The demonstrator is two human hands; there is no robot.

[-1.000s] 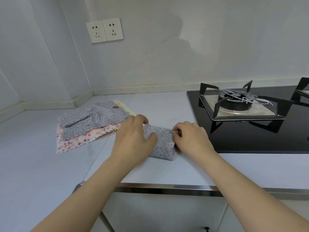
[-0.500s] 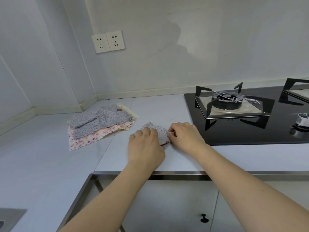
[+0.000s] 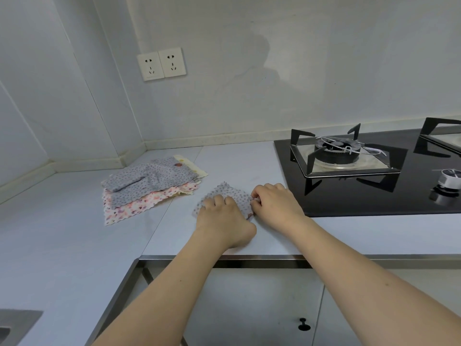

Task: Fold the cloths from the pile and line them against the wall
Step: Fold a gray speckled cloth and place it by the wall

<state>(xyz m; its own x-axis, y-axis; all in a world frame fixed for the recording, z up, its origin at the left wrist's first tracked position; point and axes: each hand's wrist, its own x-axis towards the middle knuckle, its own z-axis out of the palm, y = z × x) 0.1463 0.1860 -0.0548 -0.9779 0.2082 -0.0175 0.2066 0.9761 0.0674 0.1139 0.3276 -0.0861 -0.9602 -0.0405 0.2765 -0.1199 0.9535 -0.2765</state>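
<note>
Down on the countertop (image 3: 74, 240), near its front edge and just left of the gas hob (image 3: 374, 196): a small grey dotted cloth (image 3: 233, 194), folded up, lying flat. Pinned under the left hand (image 3: 223, 221), palm down, fingers spread lightly across the near half of the fabric, pressing rather than gripping. On the right side, the right hand (image 3: 275, 204) curled in, thumb and fingertips pinching the cloth's right edge where the layers meet. A sliver of reddish tag or seam peeking out at that near right corner, too small to tell which. Far corner of the cloth poking out beyond the knuckles, zigzag edge showing.

Over toward the back left corner of the countertop, the pile (image 3: 149, 188): grey dotted cloth crumpled on top, a pink floral one with a pinked edge beneath, a pale yellow one at the bottom peeking out on the right. Well apart from the hands, short of the wall (image 3: 274, 83). Up on that wall, a double socket (image 3: 161, 63). On the hob, a burner with its black pan support (image 3: 336, 151), a control knob (image 3: 450, 178) at the far right. Below the front edge, a steel trim strip and a cabinet door with a small black knob (image 3: 303, 325).
</note>
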